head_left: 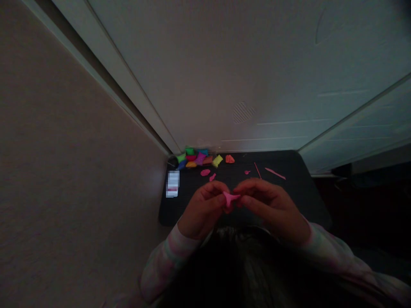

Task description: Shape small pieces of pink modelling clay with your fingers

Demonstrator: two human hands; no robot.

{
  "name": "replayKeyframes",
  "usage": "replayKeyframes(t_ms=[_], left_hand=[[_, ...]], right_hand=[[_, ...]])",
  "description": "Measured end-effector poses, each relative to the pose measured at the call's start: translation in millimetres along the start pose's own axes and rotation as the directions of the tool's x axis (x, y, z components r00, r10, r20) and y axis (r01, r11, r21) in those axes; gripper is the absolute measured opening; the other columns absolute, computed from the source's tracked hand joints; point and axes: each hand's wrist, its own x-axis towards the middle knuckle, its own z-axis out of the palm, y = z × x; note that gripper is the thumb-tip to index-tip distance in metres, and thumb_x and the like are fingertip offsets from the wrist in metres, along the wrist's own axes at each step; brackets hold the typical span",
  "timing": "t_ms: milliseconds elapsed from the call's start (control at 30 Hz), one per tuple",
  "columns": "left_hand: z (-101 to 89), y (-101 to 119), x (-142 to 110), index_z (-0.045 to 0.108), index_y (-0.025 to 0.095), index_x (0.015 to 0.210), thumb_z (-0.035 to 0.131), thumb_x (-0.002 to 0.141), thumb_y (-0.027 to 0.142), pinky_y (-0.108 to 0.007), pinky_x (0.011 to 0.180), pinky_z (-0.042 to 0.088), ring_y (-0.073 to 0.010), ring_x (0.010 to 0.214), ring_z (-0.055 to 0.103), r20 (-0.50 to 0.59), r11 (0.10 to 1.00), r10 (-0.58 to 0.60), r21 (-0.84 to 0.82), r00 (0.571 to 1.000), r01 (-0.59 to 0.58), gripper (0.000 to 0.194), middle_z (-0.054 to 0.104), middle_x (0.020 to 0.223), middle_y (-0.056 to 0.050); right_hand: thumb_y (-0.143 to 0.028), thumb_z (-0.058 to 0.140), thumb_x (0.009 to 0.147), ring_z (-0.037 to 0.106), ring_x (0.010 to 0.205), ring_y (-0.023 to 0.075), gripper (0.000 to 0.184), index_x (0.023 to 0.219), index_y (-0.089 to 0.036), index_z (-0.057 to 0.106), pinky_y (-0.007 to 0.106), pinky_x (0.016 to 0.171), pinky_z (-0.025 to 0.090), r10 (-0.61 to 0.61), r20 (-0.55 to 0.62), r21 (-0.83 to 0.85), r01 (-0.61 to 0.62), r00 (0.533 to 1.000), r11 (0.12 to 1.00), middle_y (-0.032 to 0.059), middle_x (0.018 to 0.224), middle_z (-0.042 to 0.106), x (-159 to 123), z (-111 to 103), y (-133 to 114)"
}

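Note:
Between my two hands is a small piece of pink modelling clay (230,198), pulled into several points. My left hand (205,205) pinches its left side with thumb and fingers closed. The fingertips of my right hand (272,205) close on the point at its right end. Beyond the hands, a flat pink clay piece (205,172) and a smaller pink clay bit (212,177) lie on the dark table (302,192). A tiny pink clay piece (247,172) rests farther right.
Several colourful clay packets (195,158) are heaped at the back left, with a yellow packet (217,161) and an orange lump (230,159) beside them. A lit phone (172,184) lies at the left edge. A thin pink stick (257,170) and a pink modelling tool (275,173) lie right. A pale wall (224,77) stands behind.

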Motion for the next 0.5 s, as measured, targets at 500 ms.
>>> replayKeyframes(t_ms=[500], left_hand=[[-3.6, -2.1, 0.2, 0.063, 0.014, 0.073, 0.072, 0.063, 0.021, -0.02, 0.057, 0.04, -0.0087, 0.059, 0.056, 0.019, 0.998, -0.034, -0.049, 0.999, 0.035, 0.016, 0.062, 0.065, 0.0]], right_hand=[[-0.014, 0.052, 0.081, 0.063, 0.07, 0.0099, 0.014, 0.086, -0.021, 0.062, 0.019, 0.064, 0.052, -0.115, 0.059, -0.165, 0.123, 0.992, 0.979, -0.0005, 0.077, 0.067, -0.7, -2.2, 1.8]])
